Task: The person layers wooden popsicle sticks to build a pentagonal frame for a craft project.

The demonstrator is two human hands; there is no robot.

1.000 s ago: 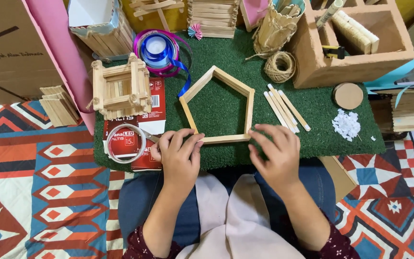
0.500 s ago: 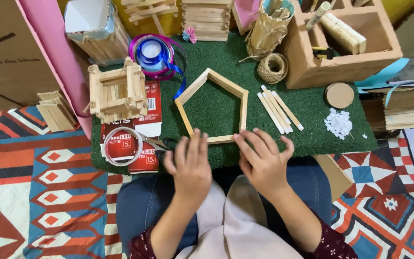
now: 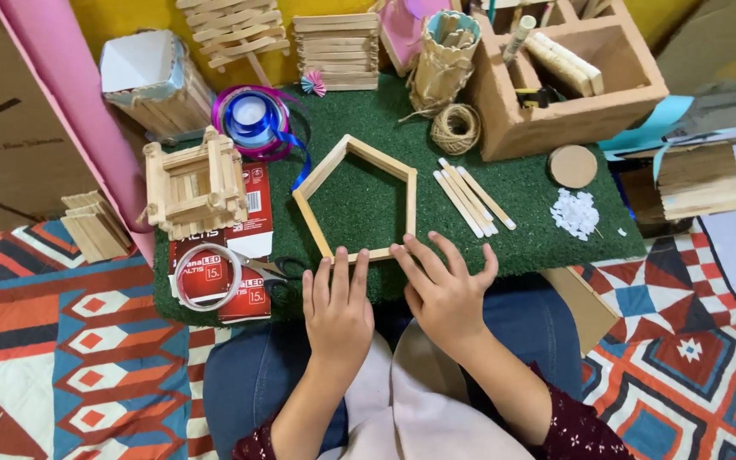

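Note:
A pentagon frame of wooden craft sticks (image 3: pixel 359 198) lies flat on a green turf mat (image 3: pixel 538 230). My left hand (image 3: pixel 336 308) rests palm down at the mat's near edge, fingertips touching the frame's bottom stick. My right hand (image 3: pixel 445 288) lies beside it, fingers spread, fingertips at the frame's lower right corner. Neither hand holds anything. Several loose craft sticks (image 3: pixel 472 198) lie just right of the frame.
A stick-built log box (image 3: pixel 193 183) sits on a red carton (image 3: pixel 249 247) at left, with a tape roll (image 3: pixel 206 277) and scissors (image 3: pixel 278 271) near it. Ribbon spool (image 3: pixel 253 119), twine ball (image 3: pixel 455 128), wooden organiser (image 3: pixel 568 81), round disc (image 3: pixel 572 166) and white bits (image 3: pixel 577 213) surround the mat.
Both hands have slid back toward me from the frame's bottom edge and now lie flatter. The view has shifted slightly; the frame stayed in place.

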